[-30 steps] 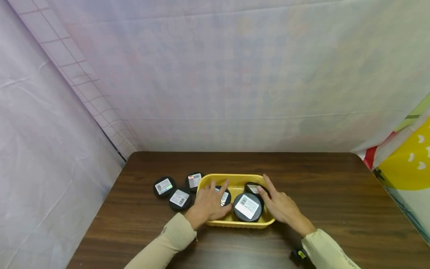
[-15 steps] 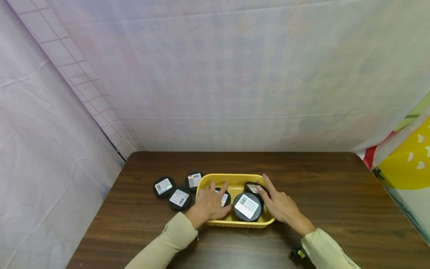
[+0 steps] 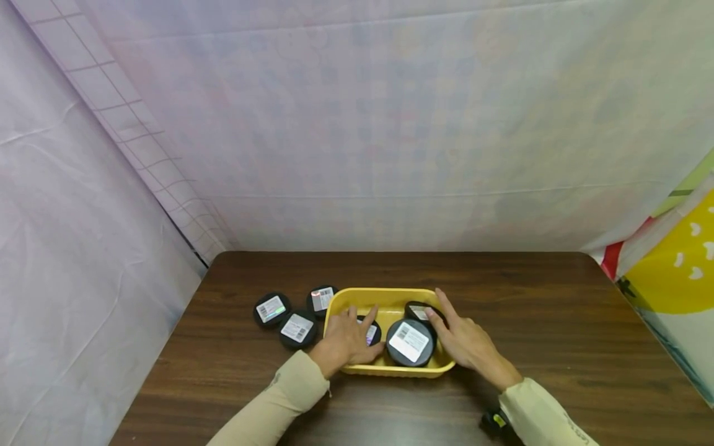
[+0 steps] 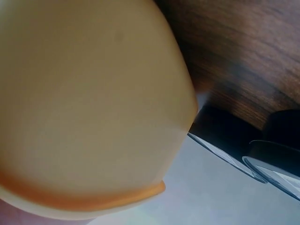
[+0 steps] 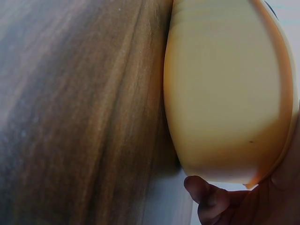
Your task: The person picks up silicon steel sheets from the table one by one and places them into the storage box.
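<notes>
A yellow plastic basket [image 3: 395,373] sits on the table with black round flat containers in it, white labels upward. My left hand [image 3: 347,341] lies over the basket's left end, fingers spread across a labelled black container [image 3: 372,332] that it partly covers. At the right end, my right hand [image 3: 471,344] grips the rim, thumb inside near the rear black container [image 3: 417,311]. In the right wrist view, fingertips [image 5: 197,187] curl round the basket's outer wall [image 5: 229,93]. A larger black container [image 3: 409,342] lies in front, overlapping the rear one.
Left of the basket, three more labelled black containers [image 3: 297,329] lie close together on the brown wooden table [image 3: 223,371]. A small black object with a yellow-green mark [image 3: 494,421] lies by my right sleeve. White cloth [image 3: 357,155] hangs behind the table.
The container under my left hand has shifted slightly toward me and left, showing less of its label. The basket has crept a little left. My right hand keeps its grip.
</notes>
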Demonstrator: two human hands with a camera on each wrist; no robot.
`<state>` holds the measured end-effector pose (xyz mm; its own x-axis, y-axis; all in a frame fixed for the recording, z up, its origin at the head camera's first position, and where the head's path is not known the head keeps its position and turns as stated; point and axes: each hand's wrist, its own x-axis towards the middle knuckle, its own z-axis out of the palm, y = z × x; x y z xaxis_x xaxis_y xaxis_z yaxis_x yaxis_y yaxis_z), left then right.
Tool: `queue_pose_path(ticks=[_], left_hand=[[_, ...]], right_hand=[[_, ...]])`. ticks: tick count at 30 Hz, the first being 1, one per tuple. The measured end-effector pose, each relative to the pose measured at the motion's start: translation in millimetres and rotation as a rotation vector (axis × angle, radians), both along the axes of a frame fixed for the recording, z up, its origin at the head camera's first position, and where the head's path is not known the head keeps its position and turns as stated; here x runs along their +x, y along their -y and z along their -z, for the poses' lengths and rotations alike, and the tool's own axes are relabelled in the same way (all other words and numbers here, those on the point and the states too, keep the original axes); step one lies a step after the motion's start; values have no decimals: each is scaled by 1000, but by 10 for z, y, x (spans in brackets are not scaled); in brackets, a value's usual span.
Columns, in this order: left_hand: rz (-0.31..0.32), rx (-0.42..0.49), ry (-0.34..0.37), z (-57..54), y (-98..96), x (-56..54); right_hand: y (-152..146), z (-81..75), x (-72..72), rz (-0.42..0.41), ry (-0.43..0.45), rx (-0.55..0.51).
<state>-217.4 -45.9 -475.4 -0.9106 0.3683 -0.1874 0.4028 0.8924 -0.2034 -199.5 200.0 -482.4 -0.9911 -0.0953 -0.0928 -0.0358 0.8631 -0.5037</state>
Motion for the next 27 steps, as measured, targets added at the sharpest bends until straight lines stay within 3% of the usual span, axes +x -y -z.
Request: queue_pose_path(ticks=[12, 27], left_hand=[[2, -54, 2, 3, -14, 5], [-4, -15, 10, -17, -8, 14]], right_hand=[[9, 0, 2, 0, -8, -4], [7, 3, 5, -1, -18, -7]])
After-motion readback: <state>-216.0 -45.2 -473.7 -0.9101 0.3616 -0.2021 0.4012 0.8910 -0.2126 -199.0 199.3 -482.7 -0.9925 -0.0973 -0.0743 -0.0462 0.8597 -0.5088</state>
